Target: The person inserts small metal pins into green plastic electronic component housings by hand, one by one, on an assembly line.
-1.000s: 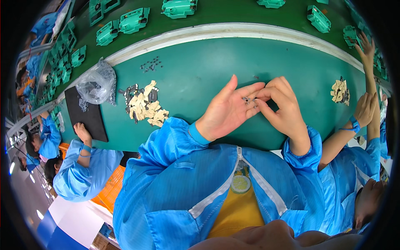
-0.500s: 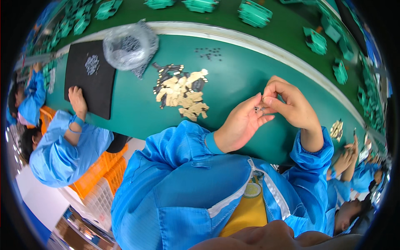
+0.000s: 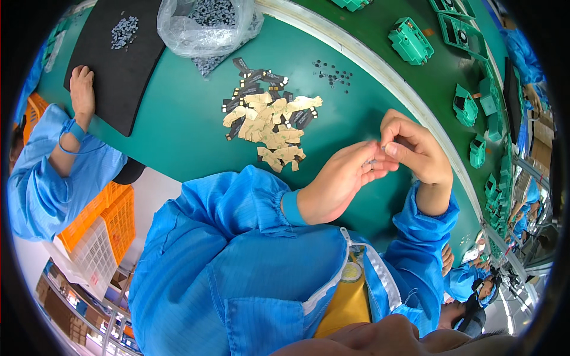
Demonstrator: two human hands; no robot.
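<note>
My left hand (image 3: 339, 183) is cupped with the palm turned inward, and a few small dark parts (image 3: 372, 162) rest against its fingers. Thumb and index finger of my right hand (image 3: 415, 148) are pinched together right at the left fingertips. What sits in that pinch is too small to make out. To the left of my hands lies a loose pile of black flat pieces (image 3: 255, 76) with pale ends, mixed with crumpled tan paper strips (image 3: 267, 121). Beyond the pile, small black round pieces (image 3: 334, 77) are scattered on the green tabletop (image 3: 196, 130).
A clear plastic bag (image 3: 178, 29) of small grey-blue parts stands at the far left, beside a black mat (image 3: 113, 77) with more parts on it. A co-worker's hand (image 3: 82, 89) rests on that mat. Green plastic housings (image 3: 411, 41) sit on the conveyor past the pale rail (image 3: 380, 65).
The view has shifted, so the table things appear larger and displaced. My fingers have drawn closer together, hiding more of the small dark parts. The co-worker's hand stays on the mat.
</note>
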